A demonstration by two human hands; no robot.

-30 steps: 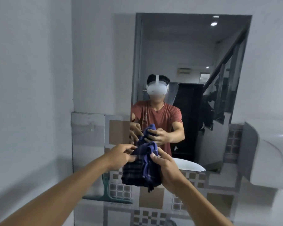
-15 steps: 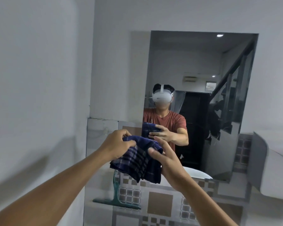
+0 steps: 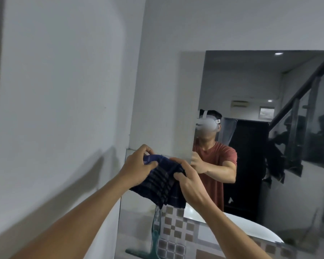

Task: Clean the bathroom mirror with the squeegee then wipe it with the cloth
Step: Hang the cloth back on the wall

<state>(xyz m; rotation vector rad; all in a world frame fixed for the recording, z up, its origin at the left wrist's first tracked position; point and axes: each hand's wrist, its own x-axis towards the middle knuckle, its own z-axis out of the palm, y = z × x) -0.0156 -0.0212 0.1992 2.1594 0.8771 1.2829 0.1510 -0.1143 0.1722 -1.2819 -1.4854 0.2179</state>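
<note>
The dark blue checked cloth (image 3: 162, 181) hangs bunched between both hands, near the lower left corner of the frameless wall mirror (image 3: 260, 128). The left hand (image 3: 138, 165) pinches its upper left fold; the right hand (image 3: 188, 179) clamps its right edge. The green-handled squeegee (image 3: 154, 238) leans against the tiled wall below, set aside, so wiping looks to be the step in hand. Next, I judge, the cloth needs pressing flat on the glass.
</note>
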